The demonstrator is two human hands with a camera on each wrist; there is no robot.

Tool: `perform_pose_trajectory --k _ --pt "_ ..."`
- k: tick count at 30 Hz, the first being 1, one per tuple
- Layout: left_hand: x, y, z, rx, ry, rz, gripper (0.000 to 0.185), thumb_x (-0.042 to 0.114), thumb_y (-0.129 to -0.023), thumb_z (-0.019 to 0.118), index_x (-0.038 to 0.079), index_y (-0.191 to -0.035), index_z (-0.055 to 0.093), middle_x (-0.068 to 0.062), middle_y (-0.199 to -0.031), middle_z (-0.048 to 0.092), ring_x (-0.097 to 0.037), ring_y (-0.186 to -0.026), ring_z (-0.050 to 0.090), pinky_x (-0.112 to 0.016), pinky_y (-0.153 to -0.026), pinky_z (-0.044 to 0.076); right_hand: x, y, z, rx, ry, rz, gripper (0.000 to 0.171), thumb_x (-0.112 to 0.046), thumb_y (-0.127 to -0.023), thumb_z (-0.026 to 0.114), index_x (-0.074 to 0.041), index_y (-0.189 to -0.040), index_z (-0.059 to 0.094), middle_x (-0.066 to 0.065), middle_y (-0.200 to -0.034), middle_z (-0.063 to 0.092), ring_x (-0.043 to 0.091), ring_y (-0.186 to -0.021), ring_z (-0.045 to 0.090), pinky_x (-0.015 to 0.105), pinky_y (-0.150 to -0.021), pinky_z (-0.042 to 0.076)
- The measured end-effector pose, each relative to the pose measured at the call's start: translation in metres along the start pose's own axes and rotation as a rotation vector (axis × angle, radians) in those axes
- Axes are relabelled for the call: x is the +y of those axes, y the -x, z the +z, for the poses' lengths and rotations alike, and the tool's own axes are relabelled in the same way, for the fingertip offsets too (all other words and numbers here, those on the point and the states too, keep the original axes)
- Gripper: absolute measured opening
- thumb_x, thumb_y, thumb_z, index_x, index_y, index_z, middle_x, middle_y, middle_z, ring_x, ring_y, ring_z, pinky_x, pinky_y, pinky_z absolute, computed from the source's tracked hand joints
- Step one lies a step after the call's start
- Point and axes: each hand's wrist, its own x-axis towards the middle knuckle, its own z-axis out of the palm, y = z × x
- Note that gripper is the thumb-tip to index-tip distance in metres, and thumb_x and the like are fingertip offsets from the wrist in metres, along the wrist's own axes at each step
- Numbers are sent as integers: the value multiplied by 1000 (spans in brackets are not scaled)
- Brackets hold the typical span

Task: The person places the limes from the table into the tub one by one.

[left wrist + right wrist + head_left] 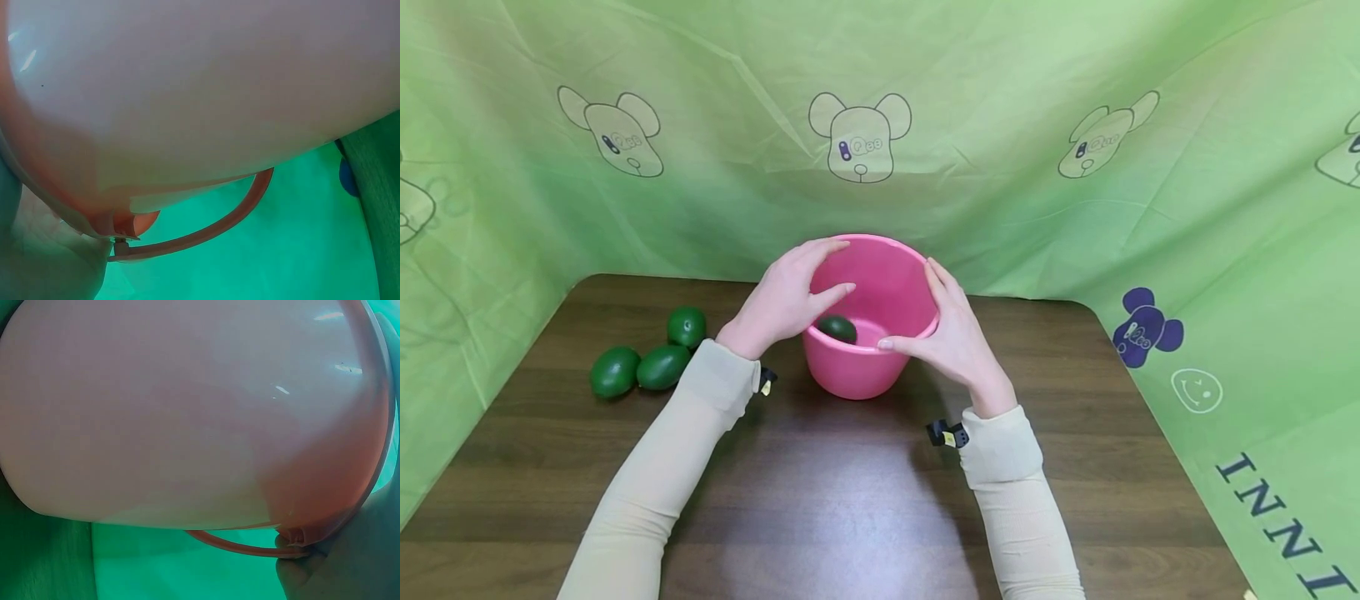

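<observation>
Setting: a green fabric backdrop (pixel 970 67) printed with bear heads hangs behind a dark wood-grain bench (pixel 820 500). The pink bucket (pixel 856 375) is at mid-bench toward the far edge, mouth up; whether its base sits fully flat, you cannot tell. Key relation: it lies directly between your two hands, neither nearer. Your left hand (pixel 793 287) grasps the left rim, thumb reaching over the opening; your right hand (pixel 955 337) grasps the right rim, thumb across the front lip. Each grip is closed on plastic, none on fruit. Inside, low on the left, lies one avocado (pixel 838 329), long axis roughly sideways, under your left thumb. In the left wrist view, the handle (pixel 212 234) joins beside the rim and curves away. Farther out, left of your left forearm, note three loose avocados (pixel 662 367) clustered on the bench.
</observation>
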Motion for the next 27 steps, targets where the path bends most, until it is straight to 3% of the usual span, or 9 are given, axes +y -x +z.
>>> perform_pose_trajectory --k 19,27 --pt "2 2 -3 2 28 -33 65 43 -95 71 15 -150 51 -1 -148 52 -24 -135 46 -46 -109 40 -7 3 -2 -9 -13 32 124 -55 -67 91 -20 -164 21 -8 -165 20 21 -148 23 57 -110 35" --pt "4 4 -3 2 44 -57 67 46 -94 71 16 -150 50 1 -149 51 -23 -135 46 -46 -109 41 -10 4 -4 -12 -7 35 126 -60 -66 90 -19 -164 22 -8 -165 20 20 -148 24 56 -110 36"
